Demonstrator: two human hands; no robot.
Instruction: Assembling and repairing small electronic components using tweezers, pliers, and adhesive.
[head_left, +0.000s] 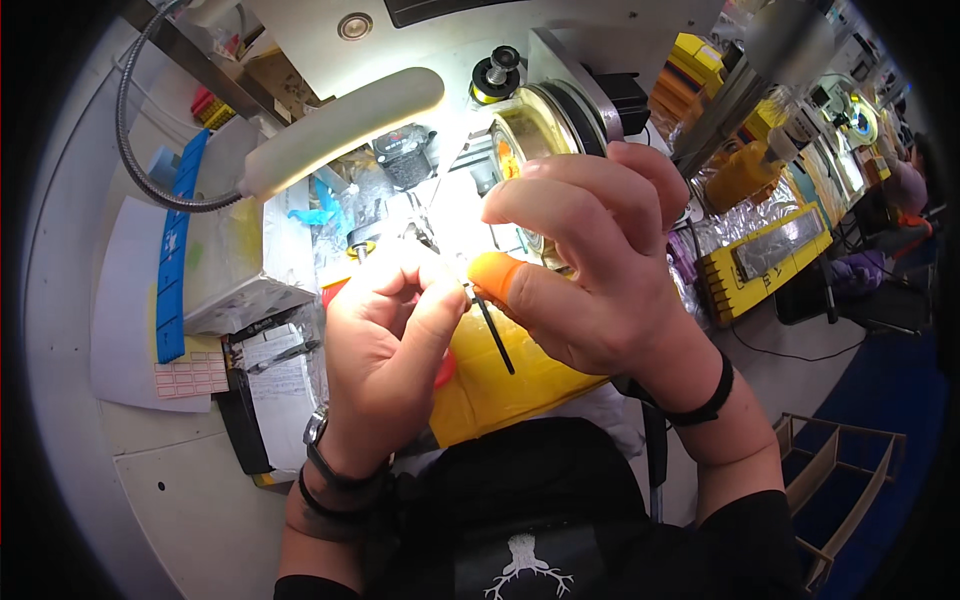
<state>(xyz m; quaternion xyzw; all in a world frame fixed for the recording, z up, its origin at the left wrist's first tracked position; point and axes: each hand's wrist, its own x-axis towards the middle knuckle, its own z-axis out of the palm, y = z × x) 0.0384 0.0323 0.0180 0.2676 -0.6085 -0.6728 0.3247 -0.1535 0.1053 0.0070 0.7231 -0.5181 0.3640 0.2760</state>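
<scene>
My left hand is closed in a pinch, thumb against the fingers, above the bright part of the bench. A tiny shiny bit shows at its thumb tip, too small to name. From that spot a thin black stick slants down to the right; I cannot tell which end is gripped. Close beside it is my right hand, wearing an orange finger cot on the thumb. Its fingers are bent and raised, with a gap between them and the thumb. Beneath both hands lies a yellow sheet.
A long lamp on a bent metal neck hangs over the bench at the left. Behind my right hand stands a round glass-fronted piece. A blue strip edges a white box. Farther right sits a yellow tray.
</scene>
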